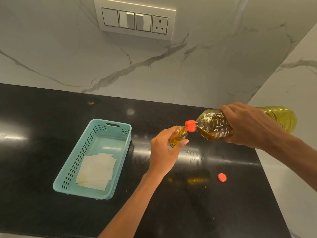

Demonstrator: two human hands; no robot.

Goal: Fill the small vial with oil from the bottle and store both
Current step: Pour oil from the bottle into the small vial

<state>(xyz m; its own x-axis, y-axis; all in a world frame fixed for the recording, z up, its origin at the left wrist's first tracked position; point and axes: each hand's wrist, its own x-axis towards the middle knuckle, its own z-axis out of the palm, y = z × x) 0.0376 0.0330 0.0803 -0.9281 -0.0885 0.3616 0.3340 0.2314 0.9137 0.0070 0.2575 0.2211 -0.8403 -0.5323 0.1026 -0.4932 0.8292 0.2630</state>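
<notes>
My right hand [252,124] grips a large clear oil bottle [214,125] and holds it tipped to the left, nearly level, above the black counter. Its orange neck [190,125] meets the mouth of a small glass vial [178,137]. My left hand [164,150] holds the vial tilted, fingers and thumb curled round its body. Yellow oil shows inside the vial and in the lower part of the bottle. An orange cap [222,177] lies loose on the counter, below and right of the bottle.
A light blue perforated basket [127,134] sits on the counter to the left, with folded white paper [97,170] in its near end. Marble walls stand behind and to the right. A switch panel [134,20] is on the back wall. The counter's right edge runs near the cap.
</notes>
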